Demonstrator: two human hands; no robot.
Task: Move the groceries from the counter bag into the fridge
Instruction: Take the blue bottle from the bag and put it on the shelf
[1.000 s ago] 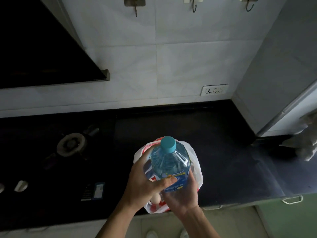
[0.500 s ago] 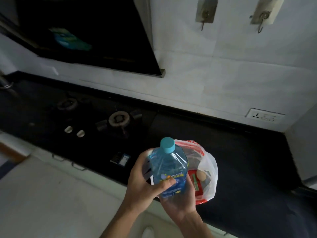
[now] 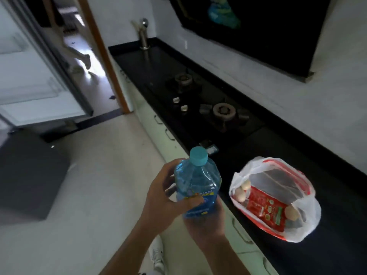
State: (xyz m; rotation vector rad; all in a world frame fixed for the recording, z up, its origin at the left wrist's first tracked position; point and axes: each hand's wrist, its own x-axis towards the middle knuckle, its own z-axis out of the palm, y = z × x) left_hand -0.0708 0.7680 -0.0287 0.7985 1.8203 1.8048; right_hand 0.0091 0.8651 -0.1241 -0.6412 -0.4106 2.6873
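Both hands hold a blue water bottle [image 3: 195,185] with a teal cap, upright, out over the floor to the left of the counter. My left hand [image 3: 160,197] wraps its side and my right hand [image 3: 204,225] cups its base. The white and red plastic bag [image 3: 305,215] lies open on the black counter to the right, with a red packet [image 3: 264,209] and eggs [image 3: 243,190] inside. An open fridge door [image 3: 37,80] shows at the far left.
A gas hob [image 3: 222,112] with two burners sits in the black counter [image 3: 327,255] beyond the bag, a tap [image 3: 144,34] at its far end. A dark mat [image 3: 29,175] lies on the floor. Another person's legs [image 3: 79,58] show through the doorway.
My view has swung left from the counter wall toward the floor and fridge. The bottle has come out of the bag and away from it, still held in both hands.
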